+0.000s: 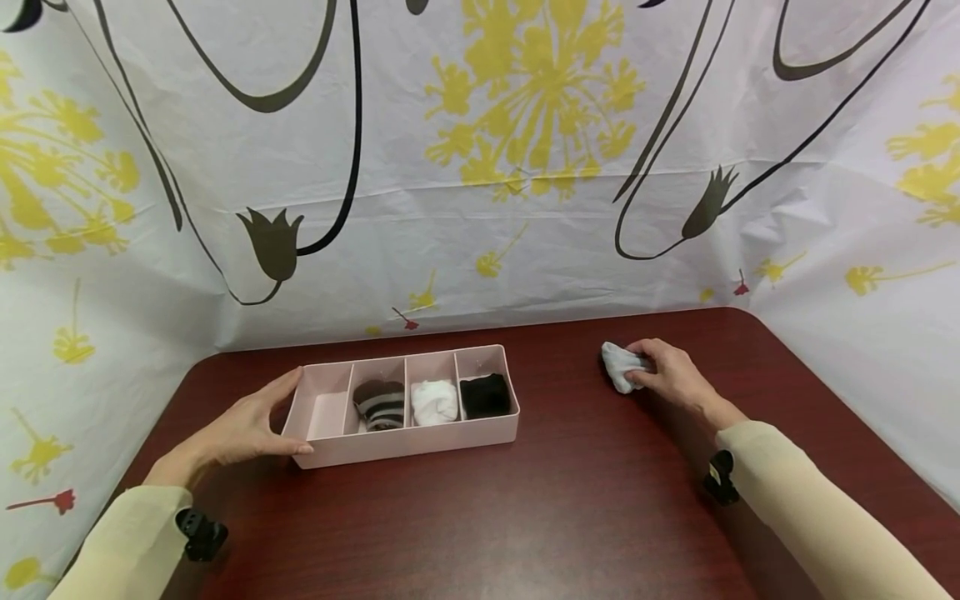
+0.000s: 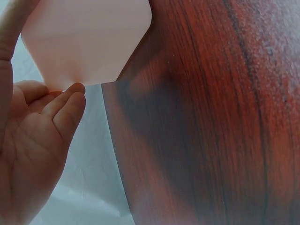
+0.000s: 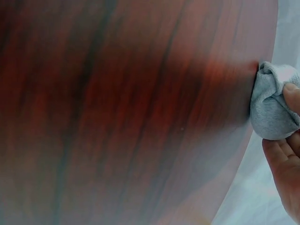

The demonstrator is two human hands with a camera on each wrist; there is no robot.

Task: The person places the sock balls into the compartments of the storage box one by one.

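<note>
A pale pink organizer box with several compartments stands on the table's left half. My left hand grips its left end, thumb at the front corner and fingers at the back corner. In the left wrist view, the fingers touch the edge of the box's end wall. Over on the right, my right hand pinches a light grey rolled sock between thumb and fingers. The right wrist view shows the folded sock at the right edge, with part of the right hand cut off.
Inside the box, the leftmost compartment holds nothing visible; rightward lie a grey-striped sock bundle, a white one and a black one. The dark reddish wooden table meets a patterned white sheet behind and at the sides.
</note>
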